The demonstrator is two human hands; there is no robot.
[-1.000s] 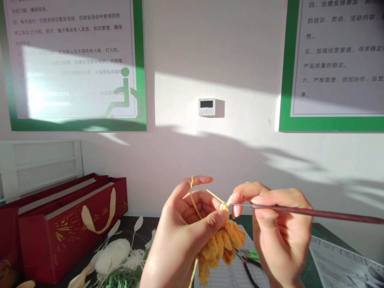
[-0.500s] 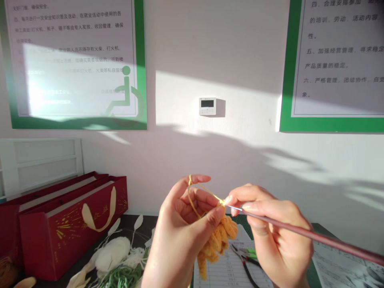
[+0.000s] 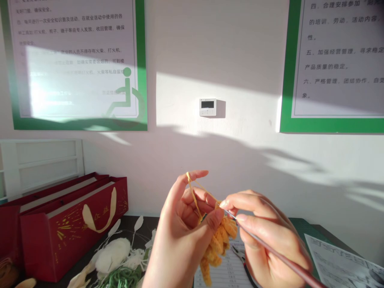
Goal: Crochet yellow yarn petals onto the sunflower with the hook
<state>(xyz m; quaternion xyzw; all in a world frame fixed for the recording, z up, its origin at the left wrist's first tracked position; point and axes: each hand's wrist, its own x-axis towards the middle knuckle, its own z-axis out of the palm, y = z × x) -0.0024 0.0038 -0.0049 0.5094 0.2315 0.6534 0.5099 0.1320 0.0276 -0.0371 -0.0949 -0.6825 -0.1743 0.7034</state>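
With left hand (image 3: 183, 236) half curled, pinching a ruffled yellow crocheted piece (image 3: 222, 240) between thumb and fingers, and with its index finger raised to carry a thin yellow yarn strand (image 3: 193, 194). With right hand (image 3: 270, 228) mostly closed, gripping pen-fashion a slim dark-red-handled metal crochet hook (image 3: 279, 254), forefinger stretched right up to the pinched top edge. Cannot tell the exact position of the hook's tip, hidden among fingertips and stitches.

Now tilted steeply toward the lower right, compared with nearly level a second ago. Also shifted slightly left, closer to the left thumb. Judging from that, probably turning the hook within a stitch, not resting; seemingly under yarn tension from the raised finger.

Hanging just below the left thumb: the yellow ruffles, in front of a white printed sheet (image 3: 231, 270). Partly covered by the right hand: dark-handled pliers (image 3: 248, 273). Lying farther left, apart from both hands: a fluffy white yarn bundle (image 3: 112, 254) and a green yarn tangle (image 3: 121, 277), near a dark red paper bag (image 3: 75, 240).
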